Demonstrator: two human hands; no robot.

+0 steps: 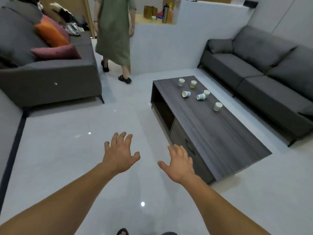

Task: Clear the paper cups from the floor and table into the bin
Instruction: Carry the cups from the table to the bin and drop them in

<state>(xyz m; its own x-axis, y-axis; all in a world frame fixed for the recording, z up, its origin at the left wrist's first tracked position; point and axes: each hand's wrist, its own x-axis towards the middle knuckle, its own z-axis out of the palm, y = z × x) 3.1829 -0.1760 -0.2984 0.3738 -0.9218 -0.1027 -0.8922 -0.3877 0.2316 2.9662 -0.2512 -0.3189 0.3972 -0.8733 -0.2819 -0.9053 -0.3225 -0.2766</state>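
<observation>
Left hand [120, 155], right hand [180, 164] and forearms [67, 197] are bare; the sandal [122, 232] is dark.

One head-worn wide-angle view looks forward and down from standing height, both outstretched arms near below, the floor [67, 158] and low surface [220, 136] farther ahead.

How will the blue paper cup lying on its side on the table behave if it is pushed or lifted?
The blue cup lies on its side, so a push would probably roll it. It looks like thin paper: likely light and easily crushed. The smooth table may let it slide.
</observation>
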